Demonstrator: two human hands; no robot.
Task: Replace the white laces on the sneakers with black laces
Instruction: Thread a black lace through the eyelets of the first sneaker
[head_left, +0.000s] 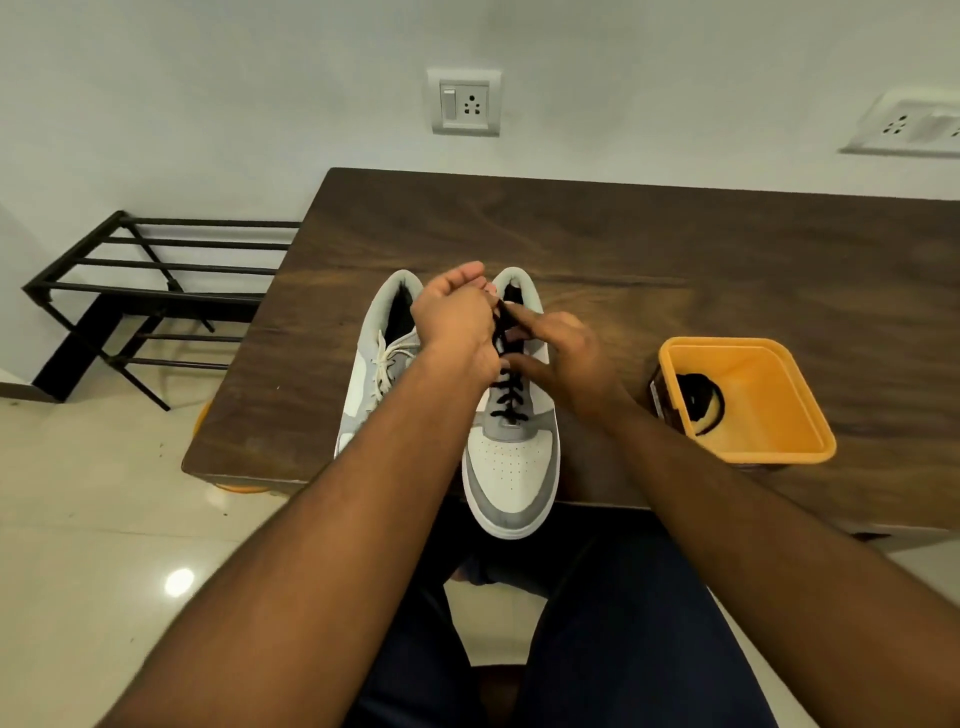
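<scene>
Right sneaker: the grey-and-white sneaker (511, 467) sits at the centre of the frame, toe over the near edge of the wooden table (675, 249), heel toward the wall.
Black lace: a black lace (506, 395) crosses the lower eyelets and runs up to both hands near the tongue.
Left hand: the left hand (457, 317) is over the shoe's collar, fingers curled, gripping the upper end of the lace.
Right hand: the right hand (563, 353) is just to the right of it; finger and thumb pinch the lace at the top eyelets.
Left sneaker: the other sneaker (374, 364) stands touching the first on its left, with its white lace (387, 358) tied in it, partly behind the left forearm.
Yellow tub: at the right of the frame an open yellow tub (748, 400) stands on the table, well apart from the shoes, with a dark coiled bundle (701, 405) inside; what it is I cannot tell.
Rack: a black metal rack (145, 296) stands on the floor at the left.
Wall: a white socket plate (465, 101) sits at top centre.
</scene>
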